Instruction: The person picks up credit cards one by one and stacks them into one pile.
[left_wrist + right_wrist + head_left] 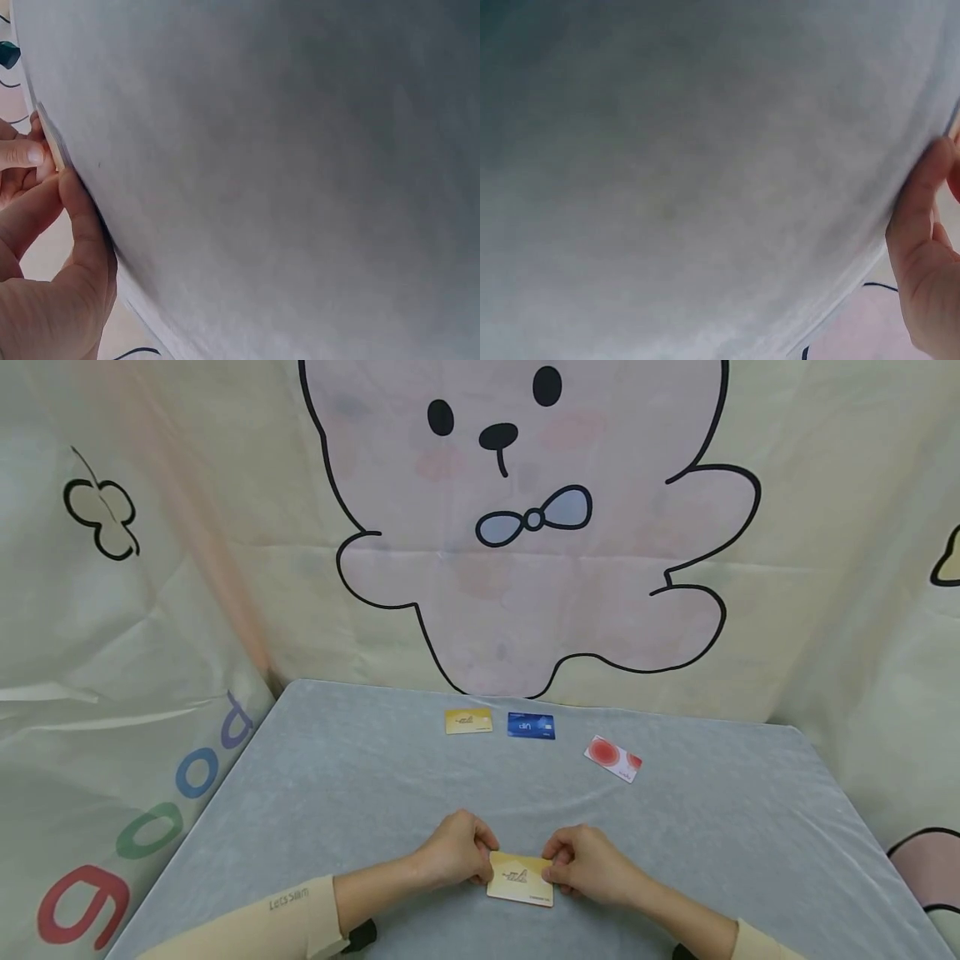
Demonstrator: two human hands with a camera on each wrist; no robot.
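A yellow card (517, 885) with a small line drawing on its face lies between both hands, close over the grey-blue cloth. At its left edge, my left hand (459, 850) pinches it between thumb and curled fingers; the left wrist view shows the card edge-on at the fingertips of this left hand (64, 255). My right hand (596, 867) grips the opposite edge, its thumb over the card's face. In the right wrist view the right hand (926, 240) appears at the right border, with the card mostly out of view.
Toward the table's far edge lie another yellow card (468, 721), a blue card (531, 726) and a tilted white card with red circles (613, 758). A cloth (360, 777) covers the table. Behind it hangs a curtain (795, 543) with a cartoon animal.
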